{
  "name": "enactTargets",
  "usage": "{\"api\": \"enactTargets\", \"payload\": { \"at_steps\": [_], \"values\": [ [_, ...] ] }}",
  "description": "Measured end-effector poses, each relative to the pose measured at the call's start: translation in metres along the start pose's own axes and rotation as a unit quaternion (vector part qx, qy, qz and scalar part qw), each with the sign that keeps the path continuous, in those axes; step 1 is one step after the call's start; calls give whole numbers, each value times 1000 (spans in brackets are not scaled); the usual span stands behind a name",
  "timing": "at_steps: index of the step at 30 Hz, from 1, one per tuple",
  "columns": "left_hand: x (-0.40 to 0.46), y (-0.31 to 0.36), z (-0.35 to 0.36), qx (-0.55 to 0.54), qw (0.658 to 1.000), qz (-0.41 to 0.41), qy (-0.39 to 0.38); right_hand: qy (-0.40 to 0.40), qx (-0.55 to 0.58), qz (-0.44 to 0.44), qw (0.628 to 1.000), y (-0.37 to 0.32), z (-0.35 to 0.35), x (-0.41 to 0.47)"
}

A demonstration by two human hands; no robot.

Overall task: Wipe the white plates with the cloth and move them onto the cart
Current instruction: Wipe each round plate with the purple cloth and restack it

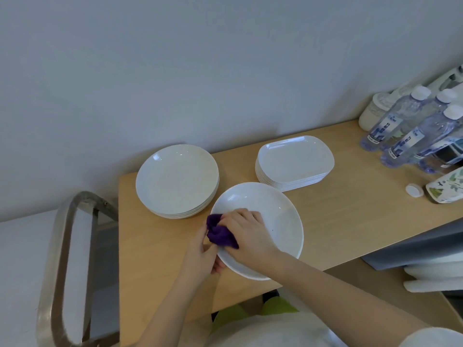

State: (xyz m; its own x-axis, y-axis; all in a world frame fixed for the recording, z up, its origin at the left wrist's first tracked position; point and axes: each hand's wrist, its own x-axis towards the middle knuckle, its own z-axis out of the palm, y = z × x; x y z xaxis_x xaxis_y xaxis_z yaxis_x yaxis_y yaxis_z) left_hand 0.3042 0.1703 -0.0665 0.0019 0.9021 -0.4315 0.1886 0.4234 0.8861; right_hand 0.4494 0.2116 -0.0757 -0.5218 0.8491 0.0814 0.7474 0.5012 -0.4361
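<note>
Two hands on one plate (280,221) at table (325,221) front edge. Left hand (203,256) pinches its near-left rim; right hand (246,232), fingers curled, presses purple cloth (219,232) into it. Behind: round stack (175,179), oblong stack (295,161). Cart (62,259) left.

A plain pale grey-white wall (200,71) runs behind a light wooden table (338,216) with a smooth laminate top. The light is soft and even, with small glints and no hard shadows. At the table's left end stands a brushed-metal tubular frame (60,259). Under the right end sits a grey panel (413,249) above white rounded furniture (433,276).
</note>
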Motion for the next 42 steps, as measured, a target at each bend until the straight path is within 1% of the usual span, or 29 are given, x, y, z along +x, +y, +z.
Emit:
{"api": "enactTargets", "payload": {
  "at_steps": [3,5,6,7,11,14,17,19,21,22,24,25,29,30,33,35,38,40,42],
  "values": [
    [-1,1,2,-13,1000,-3,-1,-25,-23,-34,999,8,-3,-3],
    [-1,1,3,-18,1000,-4,2,-45,-65,-55,995,12,-6,7],
    [-2,1,3,-13,1000,-3,5,-50,-88,-50,994,15,-9,14],
    [-2,1,2,-4,1000,-4,6,-49,-107,-29,993,17,-12,22],
    [-2,0,2,25,1000,-1,2,-22,-166,114,979,42,-29,34],
    [-2,0,3,32,999,-2,3,-4,-210,158,965,56,-36,17],
    [-2,2,3,22,1000,-9,7,46,-232,185,954,56,-31,-3],
    [-2,3,3,20,1000,-15,10,54,-221,222,948,52,-27,-6],
    [-1,3,2,20,999,-23,11,36,-179,272,945,49,-25,0],
    [-1,3,2,23,999,-25,7,28,-147,283,947,48,-25,6],
    [0,3,1,25,999,-24,-2,22,-77,262,962,41,-25,22],
    [0,4,0,24,999,-24,-6,19,-61,241,969,34,-24,30],
    [0,7,-3,20,999,-33,-8,-2,-57,182,982,9,-11,39],
    [0,7,-2,18,999,-38,-6,-12,-58,154,986,5,-7,33],
    [1,5,1,18,999,-45,9,-57,-66,17,996,4,-4,10],
    [1,5,4,23,999,-42,9,-82,-84,-35,992,6,-10,-6],
    [0,5,7,45,999,-24,18,-105,-116,-86,984,13,-19,-30],
    [0,6,7,53,998,-14,20,-113,-117,-91,982,20,-26,-47],
    [-1,5,6,50,999,-8,14,-98,-129,-85,983,31,-35,-58]
  ]
}}
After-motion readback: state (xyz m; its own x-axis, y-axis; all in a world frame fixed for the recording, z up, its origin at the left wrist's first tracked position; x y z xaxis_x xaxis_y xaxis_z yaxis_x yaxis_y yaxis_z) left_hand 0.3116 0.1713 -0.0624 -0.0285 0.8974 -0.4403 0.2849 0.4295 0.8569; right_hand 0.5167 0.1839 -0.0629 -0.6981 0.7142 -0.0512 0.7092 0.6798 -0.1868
